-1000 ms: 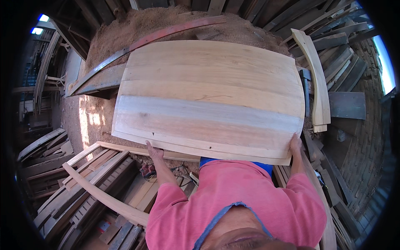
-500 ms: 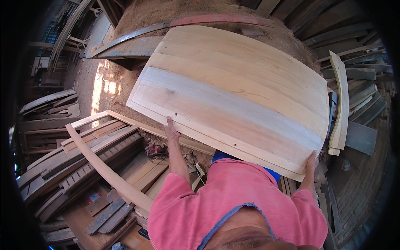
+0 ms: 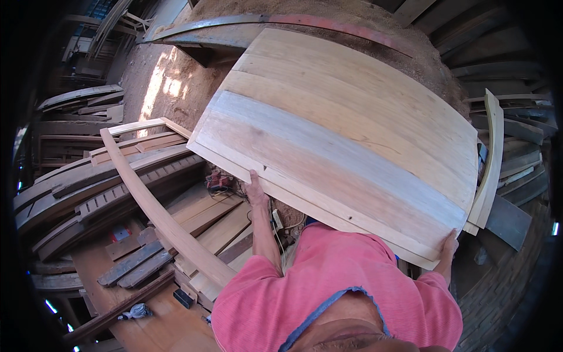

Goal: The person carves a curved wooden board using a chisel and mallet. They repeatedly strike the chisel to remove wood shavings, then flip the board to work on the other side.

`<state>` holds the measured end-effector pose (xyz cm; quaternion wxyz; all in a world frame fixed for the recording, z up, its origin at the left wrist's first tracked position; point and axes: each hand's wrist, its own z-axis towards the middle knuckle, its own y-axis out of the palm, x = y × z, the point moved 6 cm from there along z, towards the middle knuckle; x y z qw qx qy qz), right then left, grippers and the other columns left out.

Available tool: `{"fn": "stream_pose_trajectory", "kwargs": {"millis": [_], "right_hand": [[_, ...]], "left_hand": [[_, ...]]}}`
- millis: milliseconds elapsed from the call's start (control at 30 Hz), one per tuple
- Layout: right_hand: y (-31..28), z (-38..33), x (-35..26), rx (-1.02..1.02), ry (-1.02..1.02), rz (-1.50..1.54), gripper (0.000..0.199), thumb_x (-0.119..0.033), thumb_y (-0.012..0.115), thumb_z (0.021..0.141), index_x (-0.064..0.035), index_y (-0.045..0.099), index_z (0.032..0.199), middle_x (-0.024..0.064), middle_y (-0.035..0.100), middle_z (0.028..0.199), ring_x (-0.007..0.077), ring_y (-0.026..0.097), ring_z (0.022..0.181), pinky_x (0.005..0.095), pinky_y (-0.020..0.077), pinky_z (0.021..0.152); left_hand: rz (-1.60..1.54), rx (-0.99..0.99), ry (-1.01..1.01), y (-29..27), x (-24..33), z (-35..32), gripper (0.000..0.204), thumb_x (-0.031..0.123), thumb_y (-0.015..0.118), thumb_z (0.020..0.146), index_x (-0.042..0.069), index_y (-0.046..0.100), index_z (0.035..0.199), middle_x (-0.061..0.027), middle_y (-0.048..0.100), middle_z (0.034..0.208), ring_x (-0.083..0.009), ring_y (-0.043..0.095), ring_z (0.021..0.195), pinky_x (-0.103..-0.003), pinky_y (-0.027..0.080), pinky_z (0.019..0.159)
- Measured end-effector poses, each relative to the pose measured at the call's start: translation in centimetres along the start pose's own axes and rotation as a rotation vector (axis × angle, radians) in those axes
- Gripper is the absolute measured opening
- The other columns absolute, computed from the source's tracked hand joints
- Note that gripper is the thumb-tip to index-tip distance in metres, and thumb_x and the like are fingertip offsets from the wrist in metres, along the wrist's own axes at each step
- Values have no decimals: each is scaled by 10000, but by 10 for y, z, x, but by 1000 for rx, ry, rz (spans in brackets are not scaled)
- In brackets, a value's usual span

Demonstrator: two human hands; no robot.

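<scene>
In front of my body I carry a large wooden panel point(image 3: 328, 135) made of pale planks edge to edge, with one greyer, whitish strip across it. My left hand point(image 3: 255, 189) grips its near edge toward the left, thumb on top and fingers hidden beneath. At the near right corner my right hand point(image 3: 449, 245) is closed round the edge. The panel tilts down to the right in view. Small dark knots mark the strip along its near side.
At left a curved wooden frame point(image 3: 158, 214) rests over stacked boards point(image 3: 135, 176). A red power tool point(image 3: 218, 182) with a cord lies behind my left arm. Pale curved pieces point(image 3: 491, 158) stand at right beside piled planks point(image 3: 519, 135). Beyond the panel, a long board point(image 3: 234, 26) lies over sawdust.
The view has turned, and the surroundings at left appear shifted. The panel sits slightly further right and its right end lower in view. Both hands keep their hold on it.
</scene>
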<state>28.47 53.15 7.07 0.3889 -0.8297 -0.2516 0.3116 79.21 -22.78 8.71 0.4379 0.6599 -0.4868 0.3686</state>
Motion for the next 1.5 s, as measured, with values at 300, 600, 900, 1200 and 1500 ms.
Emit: {"fn": "stream_pose_trajectory", "kwargs": {"millis": [300,600,900,1200,1500], "right_hand": [[-30,7,-32,-166,-132,-115,874,-633,531,990,181,601,1299,335,674,1231,397,655,1193,469,490,974],[-109,-89,-74,-108,-132,-284,934,-687,452,989,187,595,1285,410,606,1296,507,575,1289,514,465,1050],[-138,-170,-104,-135,-100,-463,908,-664,391,1008,175,593,1290,428,567,1321,525,513,1332,522,419,1115],[-166,-188,-161,-147,-189,-588,853,-612,400,1025,182,607,1257,422,560,1319,506,516,1342,495,426,1120],[-185,-200,-192,-149,-270,-724,880,-667,433,1012,156,634,1249,352,652,1271,461,603,1284,474,443,1102]], "left_hand": [[-39,-65,16,2,48,-42,572,251,693,1006,-41,481,1451,-173,631,1327,-313,649,1172,-437,567,1002],[47,-226,39,51,155,-30,557,197,583,1000,-130,458,1433,-212,607,1336,-326,657,1133,-459,566,961],[132,-249,94,74,227,-12,571,182,527,963,-164,427,1406,-266,565,1332,-353,633,1139,-452,541,974],[-203,88,102,156,265,-29,476,220,412,956,-148,626,1169,-227,679,1085,-325,695,940,-409,598,853],[-207,-159,224,181,271,52,753,289,563,901,-158,353,1469,-234,503,1423,-354,583,1242,-505,479,1079]]}}
